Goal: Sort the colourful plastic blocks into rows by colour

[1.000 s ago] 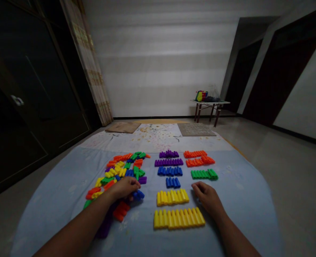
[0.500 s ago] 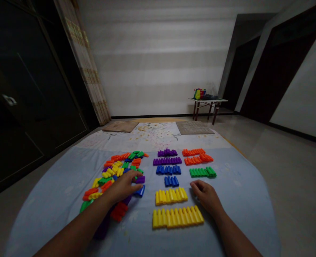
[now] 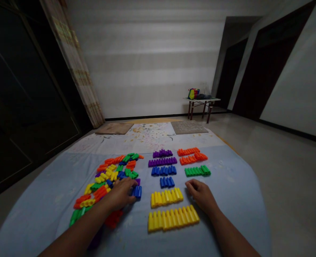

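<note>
My left hand [image 3: 123, 192] is at the right edge of a mixed heap of colored plastic tubes [image 3: 111, 174]. Its thumb and fingers are closed around a couple of blue tubes [image 3: 138, 192], partly hidden by the fingers. A purple tube [image 3: 138, 181] lies just beyond. My right hand [image 3: 200, 192] rests on the cloth with its fingers curled, nothing visible in them. It is to the right of a shorter row of yellow tubes [image 3: 167, 197] and below a row of green tubes [image 3: 197, 171]. A small blue group [image 3: 167, 182] lies between the hands.
A longer yellow row [image 3: 174, 218] lies nearest me. Further off are blue [image 3: 164, 170], purple [image 3: 162, 161] and orange rows [image 3: 193, 158]. Two mats lie at the far end of the cloth-covered table [image 3: 232, 200]. A small side table [image 3: 202, 99] holding bags stands by the wall.
The view has turned slightly right. My left hand has come down and its fingers have closed at the blue tubes, where a second one now shows beside the first. My right hand stays put.
</note>
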{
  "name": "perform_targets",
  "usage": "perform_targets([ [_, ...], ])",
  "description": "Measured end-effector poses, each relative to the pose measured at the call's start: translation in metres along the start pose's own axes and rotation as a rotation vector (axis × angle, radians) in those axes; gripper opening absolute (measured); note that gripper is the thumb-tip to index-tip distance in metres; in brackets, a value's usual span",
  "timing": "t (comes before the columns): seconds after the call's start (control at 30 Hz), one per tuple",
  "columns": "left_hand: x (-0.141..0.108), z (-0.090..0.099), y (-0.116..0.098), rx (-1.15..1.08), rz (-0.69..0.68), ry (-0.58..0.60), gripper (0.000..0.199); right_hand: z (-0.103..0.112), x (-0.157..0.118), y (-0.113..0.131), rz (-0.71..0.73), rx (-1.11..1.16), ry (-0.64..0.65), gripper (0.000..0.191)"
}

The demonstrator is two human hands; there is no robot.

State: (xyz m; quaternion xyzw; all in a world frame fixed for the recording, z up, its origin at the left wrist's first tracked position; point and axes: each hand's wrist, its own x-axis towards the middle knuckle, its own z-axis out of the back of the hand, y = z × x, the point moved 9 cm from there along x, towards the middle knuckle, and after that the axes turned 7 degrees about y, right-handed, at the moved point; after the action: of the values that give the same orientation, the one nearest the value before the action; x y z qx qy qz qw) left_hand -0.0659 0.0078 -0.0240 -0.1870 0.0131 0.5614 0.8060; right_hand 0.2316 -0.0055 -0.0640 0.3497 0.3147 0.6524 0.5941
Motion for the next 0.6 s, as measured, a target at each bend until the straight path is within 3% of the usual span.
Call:
perform_targets([
  [0.13, 0.012, 0.013, -0.017, -0.045, 0.0, -0.055, 0.043, 0.001, 0.0, 0.0, 0.0, -0.007, -0.017, 0.034],
  [0.3, 0.044, 0.029, -0.047, -0.057, -0.06, -0.164, 0.046, 0.001, -0.001, 0.002, 0.005, -0.017, -0.01, 0.034],
  [0.47, 0.076, 0.029, -0.072, -0.041, -0.118, -0.168, 0.047, 0.0, 0.0, 0.001, -0.006, -0.016, -0.014, 0.033],
  [0.6, 0.094, 0.024, -0.077, 0.0, -0.106, -0.139, 0.046, 0.001, 0.0, 0.003, -0.006, -0.007, -0.017, 0.032],
])
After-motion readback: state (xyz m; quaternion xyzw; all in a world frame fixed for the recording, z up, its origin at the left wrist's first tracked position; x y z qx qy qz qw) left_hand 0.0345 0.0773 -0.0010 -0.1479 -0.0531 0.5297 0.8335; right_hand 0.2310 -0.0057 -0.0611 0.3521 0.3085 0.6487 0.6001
